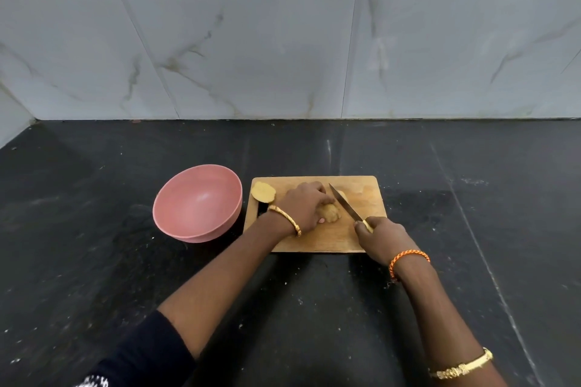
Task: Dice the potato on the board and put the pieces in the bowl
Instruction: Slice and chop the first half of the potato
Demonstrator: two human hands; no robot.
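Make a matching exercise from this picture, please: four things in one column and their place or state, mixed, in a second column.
1. bowl
2. knife
3. potato half
4. cutting board

A. lies at the board's far left corner
B. held in the right hand
C. empty, left of the board
D. under the left hand

Pairs: 1-C, 2-B, 3-A, 4-D

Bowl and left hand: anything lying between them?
Head view: a potato half lies cut side up on the board, between the bowl and the left hand.
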